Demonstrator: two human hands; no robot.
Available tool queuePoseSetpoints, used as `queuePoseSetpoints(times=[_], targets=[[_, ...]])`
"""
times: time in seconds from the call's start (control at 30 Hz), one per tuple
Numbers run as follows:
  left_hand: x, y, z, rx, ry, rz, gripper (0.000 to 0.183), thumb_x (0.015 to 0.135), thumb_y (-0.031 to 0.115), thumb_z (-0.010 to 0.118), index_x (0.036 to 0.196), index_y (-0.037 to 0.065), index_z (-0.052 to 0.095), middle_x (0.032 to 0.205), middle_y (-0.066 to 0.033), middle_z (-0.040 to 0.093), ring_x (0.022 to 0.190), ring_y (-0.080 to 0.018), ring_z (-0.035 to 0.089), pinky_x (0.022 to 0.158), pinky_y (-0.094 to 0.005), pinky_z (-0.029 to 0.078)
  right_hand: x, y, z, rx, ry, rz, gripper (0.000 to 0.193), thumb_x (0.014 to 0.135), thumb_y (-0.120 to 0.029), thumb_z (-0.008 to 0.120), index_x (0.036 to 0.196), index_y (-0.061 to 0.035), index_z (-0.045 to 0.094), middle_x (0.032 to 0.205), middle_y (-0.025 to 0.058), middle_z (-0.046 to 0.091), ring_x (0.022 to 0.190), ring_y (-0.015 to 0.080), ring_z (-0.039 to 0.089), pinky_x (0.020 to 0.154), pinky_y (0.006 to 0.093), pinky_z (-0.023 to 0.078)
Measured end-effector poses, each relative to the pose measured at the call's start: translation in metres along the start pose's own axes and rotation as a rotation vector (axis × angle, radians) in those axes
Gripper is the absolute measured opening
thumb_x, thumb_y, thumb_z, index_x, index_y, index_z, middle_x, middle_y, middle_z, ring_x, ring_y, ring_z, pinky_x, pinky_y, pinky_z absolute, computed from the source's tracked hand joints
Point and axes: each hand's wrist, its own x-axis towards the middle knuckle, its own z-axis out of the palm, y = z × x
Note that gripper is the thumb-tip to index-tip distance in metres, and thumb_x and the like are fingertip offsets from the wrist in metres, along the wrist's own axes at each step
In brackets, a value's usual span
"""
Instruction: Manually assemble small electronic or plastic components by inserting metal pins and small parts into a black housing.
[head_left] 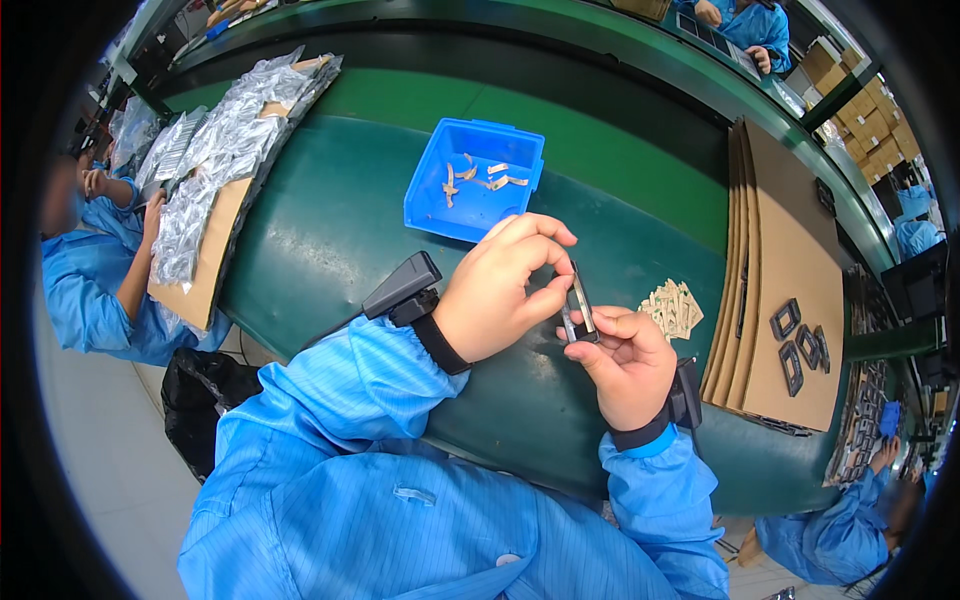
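Observation:
A small black rectangular frame [584,309] stands tilted between my two hands, above the green table. My right hand [634,368] grips its lower end between thumb and fingers. At its upper end, the thumb and index finger of my left hand [505,287] are pinched together against it. A pale strip runs along one side of the frame; any small piece within the left fingertips is hidden. Just beyond my left hand is a blue plastic bin [431,208] with several curled beige strips inside. A pile of flat beige strips [673,309] lies beyond my right hand.
Stacked cardboard sheets [790,260] stand on the right, bearing several black frames [791,368]. On the left, a cardboard sheet [215,235] carries clear plastic bags [225,150]. Co-workers in blue sit at both sides and across. A black bag [200,400] hangs by the table's left edge.

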Motion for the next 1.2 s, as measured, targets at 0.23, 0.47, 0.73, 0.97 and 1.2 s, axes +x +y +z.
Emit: queuePoseSetpoints(times=[0.23, 0.47, 0.73, 0.97, 1.2], targets=[[-0.0023, 0.0063, 0.0023, -0.059, -0.056, 0.031, 0.013, 0.081, 0.0, 0.067, 0.091, 0.005, 0.061, 0.114, -0.0087, 0.056, 0.092, -0.0184, 0.057, 0.067, -0.0258, 0.047, 0.0042, -0.0063, -0.0053, 0.079, 0.081, 0.026, 0.029, 0.08, 0.016, 0.067, 0.102, 0.0046, 0.053, 0.111, 0.019, 0.059, 0.097, 0.0255, 0.066, 0.086, 0.0348, 0.058], [0.0002, 0.0068, 0.0001, -0.045, 0.058, -0.015, 0.016, 0.081, 0.002, 0.069, 0.095, 0.004, 0.063, 0.114, -0.0094, 0.055, 0.088, -0.0157, 0.057, 0.065, -0.0248, 0.047, 0.002, 0.0017, -0.0082, 0.056, -0.014, -0.017, 0.03, 0.079, 0.017, 0.067, 0.103, 0.0048, 0.054, 0.111, 0.0196, 0.058, 0.096, 0.0253, 0.067, 0.085, 0.0341, 0.059], [-0.0006, 0.0047, -0.0009, 0.017, 0.008, 0.0, 0.012, 0.081, 0.0, 0.067, 0.09, 0.004, 0.059, 0.11, -0.0092, 0.055, 0.089, -0.0185, 0.055, 0.064, -0.0262, 0.046, 0.0007, 0.0012, -0.0049, -0.168, -0.028, -0.029, 0.027, 0.076, 0.016, 0.07, 0.097, 0.0066, 0.056, 0.109, 0.0193, 0.059, 0.094, 0.0252, 0.068, 0.078, 0.0317, 0.062], [0.0004, 0.0011, 0.0053, 0.128, 0.017, 0.119, 0.016, 0.081, -0.001, 0.065, 0.091, 0.004, 0.054, 0.106, -0.0127, 0.054, 0.095, -0.0303, 0.054, 0.078, -0.036, 0.046, 0.0006, 0.0016, -0.0029, -0.11, 0.016, -0.046, 0.028, 0.076, 0.016, 0.071, 0.099, 0.007, 0.057, 0.109, 0.019, 0.06, 0.094, 0.0244, 0.068, 0.079, 0.0316, 0.062], [-0.0003, 0.0046, 0.0066, 0.235, 0.053, 0.172, 0.021, 0.075, -0.002, 0.068, 0.09, 0.004, 0.055, 0.103, -0.0131, 0.055, 0.093, -0.0321, 0.056, 0.079, -0.0383, 0.047, -0.0007, -0.0001, -0.0007, -0.067, 0.021, -0.007, 0.028, 0.077, 0.015, 0.07, 0.1, 0.0069, 0.056, 0.108, 0.0184, 0.061, 0.094, 0.0242, 0.068, 0.081, 0.0334, 0.061]])
